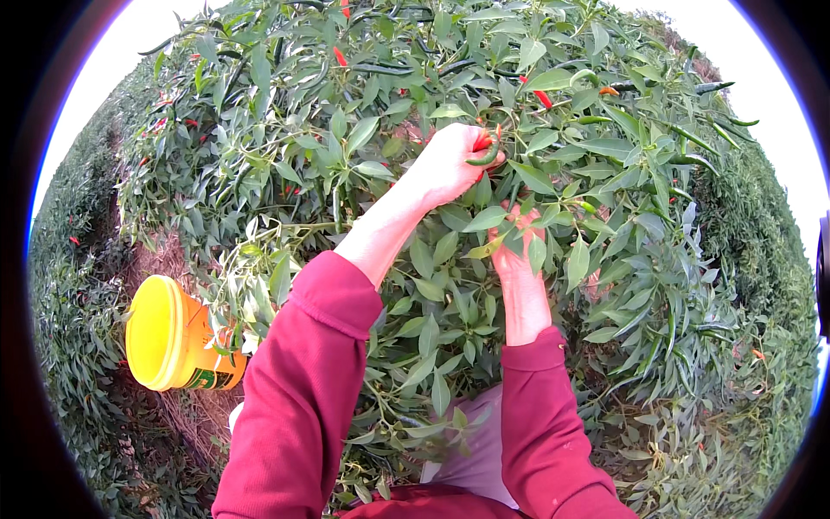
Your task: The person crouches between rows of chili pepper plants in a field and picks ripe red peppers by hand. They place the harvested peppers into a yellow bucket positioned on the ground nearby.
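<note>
My left hand (452, 161) reaches into the upper middle of a chili pepper plant, its fingers closed around several red chili peppers (482, 140). A curved green chili pepper (486, 153) lies against those fingers. Lower and to the right, my right hand (519, 227) is among the leaves, partly covered by them; what its fingers touch is hidden. Above and right of my hands a red chili pepper (543, 98) hangs on the plant, and an orange one (609, 91) lies farther right.
An orange-yellow plastic bucket (206, 337) leans at the left on the ground, its mouth turned leftward. Dense chili plants surround me, with more rows at both sides. A leafy branch (280, 279) stretches between the bucket and my left forearm. Brown soil (159, 259) shows above the bucket.
</note>
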`<state>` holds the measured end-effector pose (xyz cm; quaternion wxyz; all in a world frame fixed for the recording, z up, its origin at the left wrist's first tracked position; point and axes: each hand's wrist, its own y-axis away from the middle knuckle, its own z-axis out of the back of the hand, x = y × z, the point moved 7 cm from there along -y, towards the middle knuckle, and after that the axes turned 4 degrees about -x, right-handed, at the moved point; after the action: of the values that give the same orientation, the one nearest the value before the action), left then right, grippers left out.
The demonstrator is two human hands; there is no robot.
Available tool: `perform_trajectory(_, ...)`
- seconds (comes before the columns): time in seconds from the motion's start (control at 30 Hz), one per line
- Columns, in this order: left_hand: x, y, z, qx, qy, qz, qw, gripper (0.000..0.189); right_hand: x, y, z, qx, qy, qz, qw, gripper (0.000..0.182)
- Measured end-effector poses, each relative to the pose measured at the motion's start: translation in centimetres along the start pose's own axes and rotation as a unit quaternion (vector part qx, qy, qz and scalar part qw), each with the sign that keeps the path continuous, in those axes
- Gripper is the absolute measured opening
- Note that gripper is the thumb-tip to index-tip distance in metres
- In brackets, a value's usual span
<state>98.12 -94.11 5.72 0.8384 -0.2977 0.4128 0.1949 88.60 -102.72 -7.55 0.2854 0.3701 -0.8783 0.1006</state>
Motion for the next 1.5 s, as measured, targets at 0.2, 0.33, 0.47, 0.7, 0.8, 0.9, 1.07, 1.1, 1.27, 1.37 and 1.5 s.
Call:
perform_trajectory(0.2,0.4,-0.8,-0.1,0.065,-0.044,0.040,0.996,0.024,-0.3,-0.6,0.6,0.047,0.024,0.010,0.999,0.025)
perform_trajectory(0.33,1.4,-1.4,-0.5,0.041,-0.059,0.087,0.994,0.017,-0.9,-0.3,1.1,0.017,-0.004,-0.020,1.000,0.028)
perform_trajectory(0.47,1.8,-0.7,0.0,0.015,-0.043,0.090,0.995,0.017,-0.3,0.5,0.4,0.007,0.134,0.016,0.991,0.032)
perform_trajectory(0.7,-0.2,-0.5,-0.5,-0.001,-0.090,-0.060,0.994,0.019,-0.3,-0.6,1.6,-0.013,0.066,0.013,0.998,0.025)
perform_trajectory(0.8,0.0,-0.4,-0.4,-0.006,-0.104,-0.065,0.992,0.021,-0.3,-0.4,0.9,-0.008,0.101,0.021,0.995,0.030)
perform_trajectory(0.9,0.1,-0.2,-0.6,-0.009,-0.067,-0.072,0.995,0.022,0.3,0.3,-0.4,-0.003,0.089,0.049,0.995,0.036)
perform_trajectory(1.07,0.8,-0.5,-1.0,0.058,-0.011,-0.029,0.998,0.022,0.7,0.7,-1.4,0.010,0.038,0.091,0.995,0.033)
perform_trajectory(1.1,1.0,-0.5,-1.1,0.075,-0.001,-0.010,0.997,0.022,0.8,0.8,-1.4,0.007,0.045,0.095,0.994,0.031)
perform_trajectory(1.27,2.8,-0.6,-0.9,0.068,0.073,0.055,0.993,0.021,0.6,1.3,-2.5,-0.009,0.113,0.105,0.988,0.033)
perform_trajectory(1.37,2.9,-0.5,-1.0,0.061,0.117,0.112,0.985,0.020,0.5,0.2,-1.5,-0.007,0.094,0.071,0.993,0.036)
perform_trajectory(1.5,2.2,0.9,-0.6,0.092,0.266,0.195,0.940,0.021,0.8,0.6,-1.2,-0.045,0.034,0.049,0.997,0.034)
